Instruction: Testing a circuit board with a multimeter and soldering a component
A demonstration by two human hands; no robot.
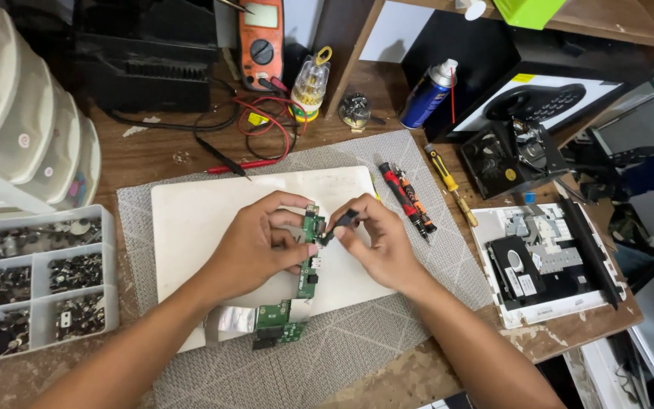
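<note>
In the head view, the left hand (255, 242) pinches a narrow green board (311, 254) near its top end, holding it over a white pad (206, 227) on the tabletop (153, 151). The right hand (376, 242) pinches a small black part (340, 223) touching the board's upper edge. A second green board (278, 322) with a flat ribbon (228, 320) lies at the pad's near edge, and screwdrivers (410, 198) lie just right of the pad.

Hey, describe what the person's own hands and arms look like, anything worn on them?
Both forearms are bare, with no sleeves in view. The left hand and the right hand wear no gloves, and no rings, watch or bracelet show. Fingernails look short and unpainted.
</note>
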